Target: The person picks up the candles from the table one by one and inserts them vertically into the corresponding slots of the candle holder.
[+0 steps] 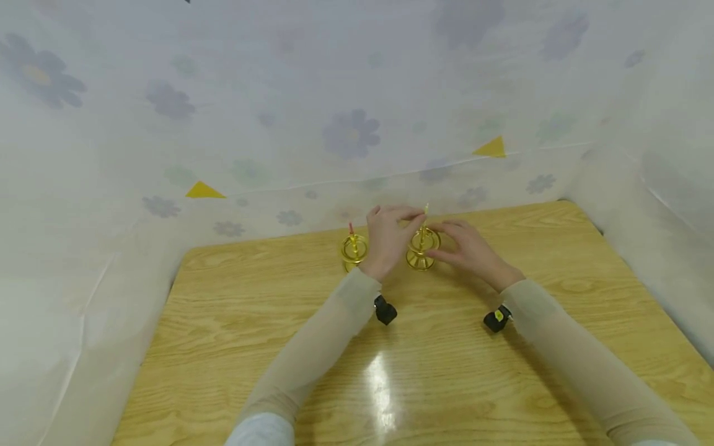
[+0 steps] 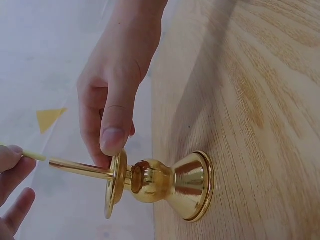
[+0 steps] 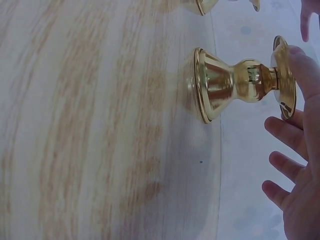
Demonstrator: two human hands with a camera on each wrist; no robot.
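Both hands meet over the shiny golden metal candlestick (image 1: 421, 251) that stands upright on the far middle of the pale wooden bench (image 1: 446, 371). From the head view, the left hand (image 1: 387, 238) reaches in from the left and pinches a thin pale yellow candle stick (image 1: 426, 212) at the top of the holder's spike, fingers curled on it. The right hand (image 1: 468, 248) steadies the holder from the right, its thumb pressed on the drip-plate rim (clearest in the left wrist view) with the other fingers loosely spread, so it touches rather than clamps. A second golden candlestick with a red-tipped candle (image 1: 354, 246) stands just left of the first, apart from both hands. My judgement: the step in hand is seating the candle on the spike. The next move calls for keeping it in line with the spike and pressing straight down while the base stays braced.
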